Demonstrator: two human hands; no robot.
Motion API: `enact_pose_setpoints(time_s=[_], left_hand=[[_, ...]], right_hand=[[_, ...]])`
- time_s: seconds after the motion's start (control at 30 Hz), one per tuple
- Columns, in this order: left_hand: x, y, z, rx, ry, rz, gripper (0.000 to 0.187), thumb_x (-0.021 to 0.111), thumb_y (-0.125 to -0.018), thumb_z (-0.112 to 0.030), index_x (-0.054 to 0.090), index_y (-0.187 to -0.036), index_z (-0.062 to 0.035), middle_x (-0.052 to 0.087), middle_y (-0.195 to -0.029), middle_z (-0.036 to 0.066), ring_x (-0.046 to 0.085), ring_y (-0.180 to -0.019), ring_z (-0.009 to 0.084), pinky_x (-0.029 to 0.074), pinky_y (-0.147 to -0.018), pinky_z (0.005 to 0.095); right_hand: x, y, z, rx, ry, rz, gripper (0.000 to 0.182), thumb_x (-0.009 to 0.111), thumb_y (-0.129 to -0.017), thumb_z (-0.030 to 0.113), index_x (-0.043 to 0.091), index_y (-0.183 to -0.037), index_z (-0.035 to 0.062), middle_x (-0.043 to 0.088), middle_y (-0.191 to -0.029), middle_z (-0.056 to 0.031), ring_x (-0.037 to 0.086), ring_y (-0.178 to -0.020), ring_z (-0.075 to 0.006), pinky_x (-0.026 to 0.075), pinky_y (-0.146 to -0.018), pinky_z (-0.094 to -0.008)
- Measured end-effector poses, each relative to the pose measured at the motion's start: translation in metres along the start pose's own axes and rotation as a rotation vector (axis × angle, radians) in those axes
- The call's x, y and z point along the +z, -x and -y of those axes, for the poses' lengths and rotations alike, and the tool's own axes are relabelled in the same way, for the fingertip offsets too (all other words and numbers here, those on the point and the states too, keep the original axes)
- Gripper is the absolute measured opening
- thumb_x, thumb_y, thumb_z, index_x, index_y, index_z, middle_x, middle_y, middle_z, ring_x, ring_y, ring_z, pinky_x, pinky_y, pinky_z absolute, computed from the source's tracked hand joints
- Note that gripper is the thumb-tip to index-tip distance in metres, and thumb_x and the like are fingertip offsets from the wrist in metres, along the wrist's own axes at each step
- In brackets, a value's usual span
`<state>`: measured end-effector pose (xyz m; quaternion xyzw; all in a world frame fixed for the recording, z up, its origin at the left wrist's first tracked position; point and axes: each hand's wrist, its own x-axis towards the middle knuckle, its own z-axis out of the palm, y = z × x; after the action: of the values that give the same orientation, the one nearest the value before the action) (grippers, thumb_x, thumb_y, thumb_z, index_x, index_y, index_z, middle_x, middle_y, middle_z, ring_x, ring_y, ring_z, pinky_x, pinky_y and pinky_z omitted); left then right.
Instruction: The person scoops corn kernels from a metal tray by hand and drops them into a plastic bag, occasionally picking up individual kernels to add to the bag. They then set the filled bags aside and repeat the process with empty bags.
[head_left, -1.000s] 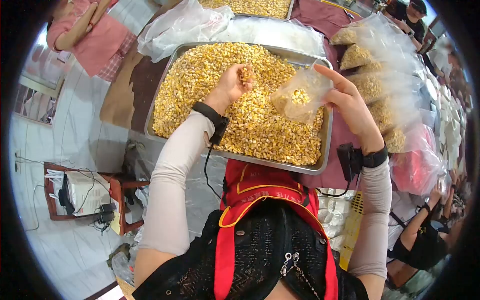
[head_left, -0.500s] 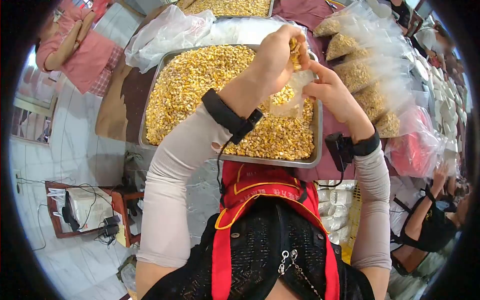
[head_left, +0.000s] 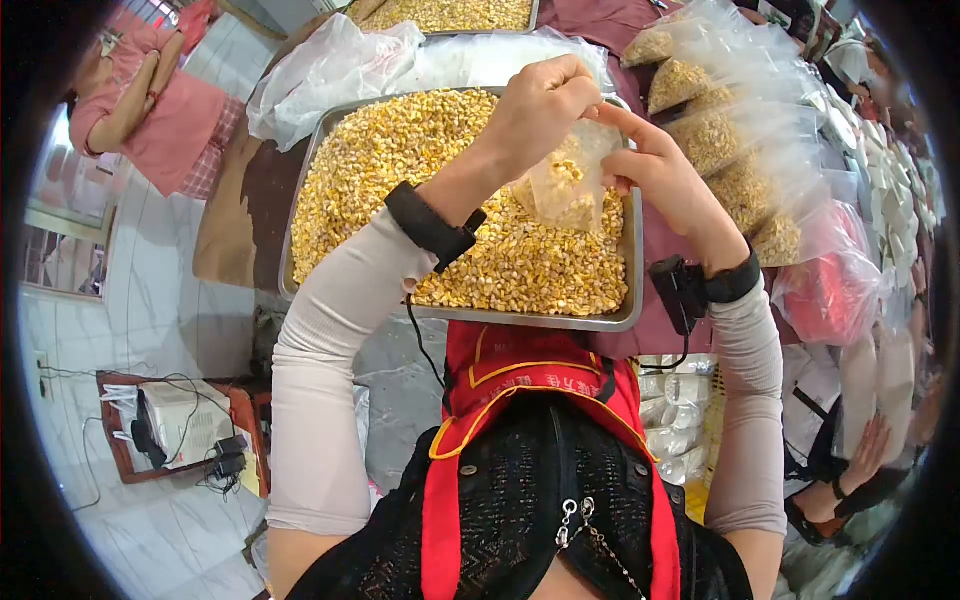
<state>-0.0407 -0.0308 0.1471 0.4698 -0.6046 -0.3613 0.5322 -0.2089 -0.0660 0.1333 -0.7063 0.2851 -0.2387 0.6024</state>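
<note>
My left hand (head_left: 540,112) is closed, its fingers curled at the mouth of a small clear plastic bag (head_left: 568,195). Whether anything lies inside those fingers is hidden. My right hand (head_left: 655,165) grips the bag's edge from the other side, index finger stretched towards the left fingertips and thumb bent lower down. Some yellow corn kernels show inside the bag, which hangs tilted over a metal tray (head_left: 634,265). Loose dried corn kernels (head_left: 400,160) fill the tray in a heap, higher on its left side.
Several filled bags of corn (head_left: 740,190) stand in a row at the right, beside a pink plastic bag (head_left: 825,290). Behind the tray lies crumpled clear plastic (head_left: 335,75), with another corn tray (head_left: 450,15) beyond. A person with folded arms (head_left: 150,110) stands at left.
The kernels seen in my left hand no longer show there, and kernels now show higher in the bag. My left hand has shifted slightly left and its fingers have curled in.
</note>
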Motion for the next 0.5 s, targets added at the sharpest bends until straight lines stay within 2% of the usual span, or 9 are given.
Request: enact_pose_setpoints(time_s=[0.07, 0.13, 0.23, 0.27, 0.3, 0.37, 0.43, 0.5], left_hand=[[-0.002, 0.0, 0.001, -0.017, -0.045, 0.011, 0.015, 0.048, -0.079, -0.013, 0.055, -0.073, -0.0013, 0.054, -0.072, 0.002, 0.049, -0.069, 0.0086, 0.039, -0.067, 0.0214], [-0.003, 0.0, 0.002, -0.039, -0.091, 0.018, 0.014, 0.05, -0.079, -0.013, 0.056, -0.074, -0.0012, 0.056, -0.073, 0.002, 0.05, -0.069, 0.0084, 0.04, -0.066, 0.0212], [-0.011, 0.002, -0.002, 0.052, -0.221, -0.025, 0.014, 0.053, -0.08, -0.014, 0.057, -0.077, -0.0014, 0.057, -0.075, 0.002, 0.051, -0.07, 0.0091, 0.04, -0.065, 0.0213], [-0.016, 0.003, -0.005, 0.065, -0.079, -0.109, 0.015, 0.053, -0.081, -0.015, 0.059, -0.078, -0.0012, 0.058, -0.077, 0.002, 0.052, -0.07, 0.0094, 0.041, -0.066, 0.0214], [-0.022, 0.004, -0.005, 0.079, 0.063, -0.195, 0.017, 0.053, -0.082, -0.016, 0.06, -0.08, -0.001, 0.059, -0.078, 0.002, 0.053, -0.071, 0.0098, 0.041, -0.067, 0.0214], [-0.051, 0.01, 0.02, 0.112, 0.017, -0.229, 0.018, 0.054, -0.082, -0.017, 0.061, -0.084, -0.0006, 0.06, -0.08, 0.004, 0.055, -0.074, 0.0101, 0.044, -0.071, 0.023], [-0.071, 0.027, 0.053, -0.106, -0.15, -0.241, 0.024, 0.053, -0.079, -0.022, 0.062, -0.084, -0.0002, 0.06, -0.071, 0.004, 0.057, -0.071, 0.0125, 0.046, -0.068, 0.0273], [-0.074, 0.053, 0.087, -0.372, -0.554, -0.137, 0.026, 0.052, -0.079, -0.021, 0.062, -0.092, -0.0004, 0.063, -0.083, 0.01, 0.059, -0.082, 0.0208, 0.045, -0.076, 0.0322]], right_hand=[[0.001, -0.001, -0.001, 0.012, -0.011, 0.004, 0.055, 0.048, -0.073, 0.003, 0.041, -0.128, -0.0015, 0.056, -0.074, -0.0031, 0.05, -0.063, -0.0067, 0.04, -0.057, -0.0193], [0.002, -0.001, 0.001, 0.043, 0.012, -0.01, 0.052, 0.048, -0.075, 0.002, 0.043, -0.127, -0.0003, 0.053, -0.079, 0.0012, 0.046, -0.065, -0.0045, 0.039, -0.061, -0.018], [0.002, -0.002, 0.002, 0.009, 0.022, 0.008, 0.052, 0.049, -0.076, 0.002, 0.042, -0.128, 0.001, 0.054, -0.082, 0.0009, 0.046, -0.066, -0.0043, 0.04, -0.063, -0.0185], [0.006, -0.003, -0.001, -0.033, -0.095, -0.018, 0.057, 0.05, -0.072, 0.002, 0.039, -0.128, -0.0033, 0.058, -0.077, -0.0035, 0.05, -0.065, -0.0068, 0.04, -0.061, -0.0188], [0.006, -0.002, -0.003, -0.029, -0.1, -0.008, 0.057, 0.05, -0.072, 0.002, 0.039, -0.128, -0.0033, 0.058, -0.077, -0.0035, 0.05, -0.065, -0.0068, 0.04, -0.061, -0.0188], [0.002, -0.001, -0.004, -0.027, -0.087, -0.022, 0.057, 0.051, -0.073, 0.002, 0.04, -0.129, -0.0027, 0.057, -0.08, -0.0035, 0.049, -0.067, -0.0066, 0.04, -0.063, -0.0195], [0.0, -0.001, -0.006, -0.016, -0.084, -0.019, 0.056, 0.051, -0.073, 0.002, 0.04, -0.129, -0.0024, 0.056, -0.081, -0.0032, 0.047, -0.067, -0.0064, 0.04, -0.063, -0.0197], [-0.001, -0.001, -0.006, -0.005, -0.097, -0.004, 0.056, 0.05, -0.074, 0.002, 0.041, -0.128, -0.0013, 0.055, -0.08, -0.0018, 0.047, -0.067, -0.0063, 0.04, -0.063, -0.0195]])
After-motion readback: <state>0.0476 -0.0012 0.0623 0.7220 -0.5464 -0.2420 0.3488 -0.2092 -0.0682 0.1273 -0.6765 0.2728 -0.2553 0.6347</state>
